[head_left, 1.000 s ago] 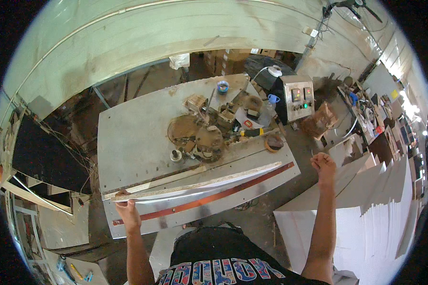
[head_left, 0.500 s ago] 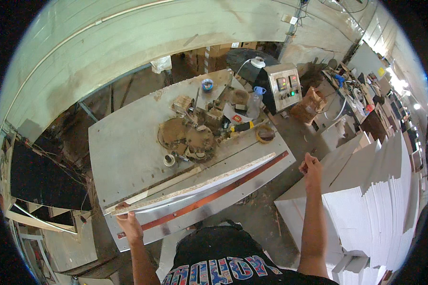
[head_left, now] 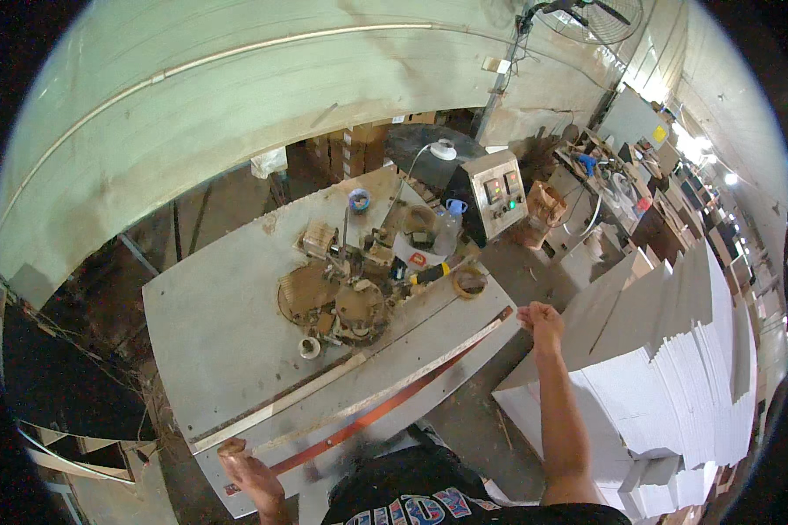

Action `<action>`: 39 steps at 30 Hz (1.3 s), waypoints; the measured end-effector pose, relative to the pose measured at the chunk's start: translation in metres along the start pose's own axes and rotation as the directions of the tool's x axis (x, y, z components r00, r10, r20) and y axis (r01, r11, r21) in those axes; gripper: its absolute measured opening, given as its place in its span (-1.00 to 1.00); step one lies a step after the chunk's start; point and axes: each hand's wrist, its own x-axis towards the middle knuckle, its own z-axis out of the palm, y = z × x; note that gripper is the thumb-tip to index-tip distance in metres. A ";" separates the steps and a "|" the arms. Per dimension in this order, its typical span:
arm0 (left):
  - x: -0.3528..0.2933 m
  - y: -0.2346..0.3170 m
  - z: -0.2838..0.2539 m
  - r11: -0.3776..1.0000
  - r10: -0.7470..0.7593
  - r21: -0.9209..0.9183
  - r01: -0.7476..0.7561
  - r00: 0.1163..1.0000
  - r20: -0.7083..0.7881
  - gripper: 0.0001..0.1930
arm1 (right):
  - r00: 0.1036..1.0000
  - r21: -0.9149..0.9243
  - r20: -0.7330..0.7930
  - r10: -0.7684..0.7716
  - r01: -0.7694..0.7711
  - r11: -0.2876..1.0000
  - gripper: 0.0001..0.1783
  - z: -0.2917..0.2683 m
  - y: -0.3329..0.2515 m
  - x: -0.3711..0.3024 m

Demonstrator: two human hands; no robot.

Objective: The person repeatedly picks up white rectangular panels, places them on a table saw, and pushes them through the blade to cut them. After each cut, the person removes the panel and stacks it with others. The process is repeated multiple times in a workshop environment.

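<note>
A long, narrow pale board (head_left: pixel 394 387) lies slantwise along the front of a grey worktable (head_left: pixel 219 341). My left hand (head_left: pixel 254 477) is by the table's front left corner, beside the board's left end, fingers loosely extended and apparently holding nothing. At the other end, my right hand (head_left: pixel 545 328) has its fingers bent together on the board's right tip. Their exact contact is too small to make out. Below the board runs a reddish-brown strip (head_left: pixel 368 424) fixed along the table's front.
A dusty round mechanism (head_left: pixel 350 306) sits mid-table, with a plastic bottle (head_left: pixel 448 229) and a tape roll (head_left: pixel 469 282) nearby. Beyond stands a metal control box (head_left: pixel 496 197). White panels (head_left: pixel 648 385) are stacked at right.
My left hand has come off the board's left end and moved nearer. My right hand has moved left to the board's right tip. The board has shifted slightly toward me, and the view has turned.
</note>
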 end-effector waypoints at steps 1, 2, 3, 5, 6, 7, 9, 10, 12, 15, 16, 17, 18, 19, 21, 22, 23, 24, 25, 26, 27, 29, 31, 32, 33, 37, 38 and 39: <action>0.000 0.006 0.008 0.996 0.070 0.048 -0.069 0.997 -0.013 -0.65 | 0.999 -0.008 0.018 -0.033 0.034 0.999 -0.74 0.007 -0.006 0.012; -0.001 0.011 0.015 0.989 0.101 0.110 -0.098 0.995 -0.015 -0.64 | 0.997 -0.005 0.043 -0.070 0.071 0.997 -0.75 0.013 -0.012 0.028; -0.001 0.014 0.021 0.981 0.111 0.168 -0.102 0.993 -0.049 -0.62 | 0.992 0.014 0.072 -0.099 0.099 0.995 -0.76 0.019 -0.018 0.045; -0.004 0.012 0.033 0.990 0.022 0.141 0.010 0.974 -0.223 -0.52 | 0.988 0.023 0.119 -0.100 0.098 0.995 -0.75 0.031 -0.025 0.082; -0.004 0.009 0.037 0.968 0.135 0.238 -0.082 0.968 -0.211 -0.48 | 0.986 0.037 0.143 -0.091 0.087 0.996 -0.75 0.038 -0.027 0.102; -0.005 0.005 0.039 0.944 0.213 0.295 -0.145 0.954 -0.212 -0.43 | 0.986 0.031 0.145 -0.087 0.083 0.996 -0.74 0.043 -0.028 0.125; -0.011 -0.005 0.039 0.947 0.168 0.314 -0.072 0.943 -0.289 -0.27 | 0.987 0.007 0.150 -0.052 0.052 0.999 -0.71 0.055 -0.023 0.169; -0.011 -0.011 0.038 0.963 0.138 0.263 -0.058 0.945 -0.297 -0.27 | 0.988 -0.008 0.153 -0.032 0.034 0.999 -0.69 0.060 -0.019 0.190; -0.009 -0.017 0.031 0.987 0.078 0.156 -0.030 0.947 -0.311 -0.26 | 0.982 0.054 0.180 -0.063 0.054 0.997 -0.65 0.069 -0.010 0.229; -0.009 -0.020 0.025 0.993 0.004 0.108 0.036 0.936 -0.351 -0.24 | 0.975 0.120 0.213 -0.065 0.040 0.992 -0.61 0.075 0.000 0.276; -0.011 -0.020 0.025 0.997 -0.071 -0.017 0.070 0.908 -0.413 -0.24 | 0.972 0.135 0.229 -0.059 0.029 0.990 -0.60 0.076 0.002 0.286; -0.010 -0.020 0.027 0.995 -0.025 0.076 0.062 0.912 -0.410 -0.20 | 0.972 0.109 0.232 -0.033 0.008 0.994 -0.61 0.079 0.004 0.295; -0.011 -0.018 0.029 0.993 -0.018 0.099 0.062 0.919 -0.393 -0.20 | 0.972 0.089 0.233 -0.016 -0.005 0.996 -0.62 0.082 0.004 0.304; -0.013 -0.017 0.032 0.992 -0.023 0.110 0.068 0.928 -0.371 -0.20 | 0.969 0.082 0.246 -0.010 -0.011 0.997 -0.63 0.087 0.003 0.313; -0.016 -0.012 0.039 0.993 -0.053 0.083 0.089 0.929 -0.365 -0.20 | 0.954 -0.013 0.274 -0.118 0.127 0.992 -0.72 0.096 0.004 0.326; -0.018 -0.009 0.042 0.990 -0.051 0.100 0.097 0.922 -0.384 -0.22 | 0.952 -0.084 0.272 -0.143 0.172 0.982 -0.76 0.100 0.005 0.331; -0.019 -0.005 0.044 0.988 -0.034 0.129 0.089 0.924 -0.381 -0.24 | 0.922 -0.026 0.319 -0.222 0.242 0.970 -0.83 0.106 0.005 0.335; -0.021 -0.002 0.046 0.986 -0.023 0.147 0.081 0.933 -0.360 -0.27 | 0.899 0.005 0.342 -0.273 0.288 0.957 -0.82 0.111 0.006 0.339; -0.022 0.001 0.048 0.976 -0.050 0.179 0.126 0.925 -0.375 -0.26 | 0.905 0.007 0.349 -0.243 0.257 0.966 -0.73 0.114 0.006 0.342; -0.022 0.004 0.049 0.965 -0.083 0.200 0.167 0.924 -0.374 -0.24 | 0.888 -0.027 0.387 -0.248 0.280 0.960 -0.63 0.117 0.007 0.344; -0.023 0.006 0.051 0.953 -0.083 0.237 0.187 0.918 -0.388 -0.23 | 0.897 -0.091 0.407 -0.172 0.227 0.970 -0.51 0.119 0.007 0.345; -0.023 0.007 0.054 0.965 -0.080 0.198 0.173 0.909 -0.408 -0.20 | 0.897 -0.178 0.433 -0.085 0.177 0.968 -0.32 0.124 0.007 0.346; -0.023 0.009 0.056 0.963 -0.069 0.205 0.176 0.895 -0.441 -0.18 | 0.882 -0.216 0.465 -0.074 0.194 0.957 -0.20 0.130 0.007 0.345; -0.024 0.009 0.057 0.955 -0.076 0.222 0.197 0.886 -0.458 -0.18 | 0.891 -0.211 0.453 -0.038 0.148 0.966 -0.18 0.133 0.006 0.344; -0.024 0.010 0.057 0.948 -0.065 0.249 0.196 0.889 -0.454 -0.18 | 0.893 -0.198 0.450 -0.012 0.113 0.974 -0.16 0.135 0.006 0.342; -0.024 0.009 0.055 0.953 -0.097 0.213 0.215 0.883 -0.460 -0.19 | 0.853 -0.622 0.407 -0.326 0.520 0.585 -0.13 0.133 -0.007 0.336; -0.024 0.008 0.053 0.961 -0.092 0.195 0.197 0.891 -0.445 -0.20 | 0.835 -0.668 0.447 -0.321 0.550 0.501 -0.13 0.131 -0.012 0.334; -0.023 0.006 0.053 0.968 -0.089 0.176 0.180 0.900 -0.427 -0.20 | 0.842 -0.733 0.476 -0.254 0.540 0.415 -0.14 0.125 -0.020 0.335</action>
